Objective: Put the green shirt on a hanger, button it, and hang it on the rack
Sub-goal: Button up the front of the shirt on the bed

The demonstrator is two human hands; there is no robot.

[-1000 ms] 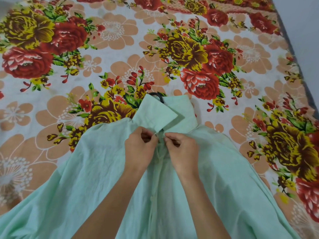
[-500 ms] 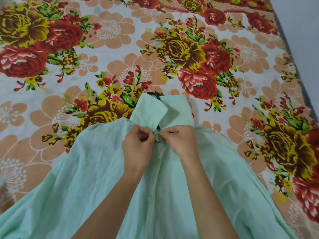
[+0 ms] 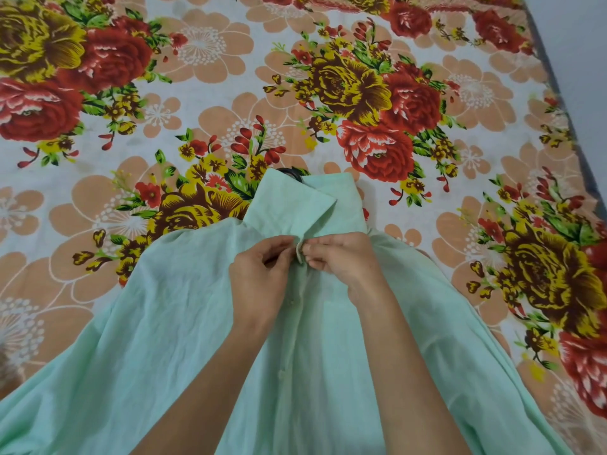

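The pale green shirt (image 3: 170, 316) lies front-up across the flowered bed, collar pointing away from me. A black hanger hook (image 3: 293, 173) peeks out above the collar; the hanger's body is hidden inside the shirt. My left hand (image 3: 261, 277) pinches the left edge of the placket just under the collar. My right hand (image 3: 345, 261) pinches the facing edge, fingertips meeting the left hand's at the top button spot. Two small buttons show lower on the placket.
A flowered bedsheet (image 3: 361, 93) covers the whole surface around the shirt. The bed's right edge (image 3: 558, 93) runs diagonally at the upper right, with grey floor beyond. No rack is in view.
Both hands stay at the top of the placket; their fingertips have drawn closer and a small fold of fabric now stands between them. The view has shifted slightly.
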